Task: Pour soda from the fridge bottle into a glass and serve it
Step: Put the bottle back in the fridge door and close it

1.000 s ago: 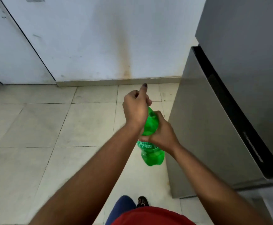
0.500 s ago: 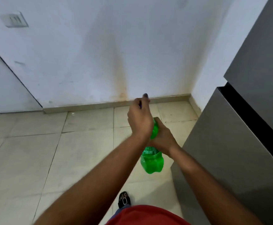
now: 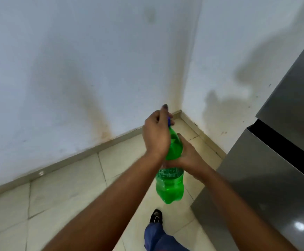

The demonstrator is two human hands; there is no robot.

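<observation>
Fingers [image 3: 163,115] of the left hand [image 3: 156,136] are clenched around the blue cap [image 3: 169,121] at the top of the green soda bottle [image 3: 171,178], with one fingertip pointing up above the cap. Fingers of the right hand [image 3: 189,160] are wrapped around the middle of the bottle, just above its label, gripping it from the right side; only the back of that hand and the thumb show clearly. The bottle is held upright in the air over the tiled floor [image 3: 66,187], in the middle of the scene, tilted slightly with its cap toward the far wall [image 3: 75,69]. Green liquid fills the lower part and most of the shoulder. To the right, near the bottle, stands the grey fridge [image 3: 274,178] with its doors shut, a dark gap between the upper and lower door. Below the bottle, near the bottom edge, a black shoe [image 3: 155,216] and a blue trouser leg [image 3: 156,238] stand on the floor. A brownish stain runs down the far wall to the skirting.
</observation>
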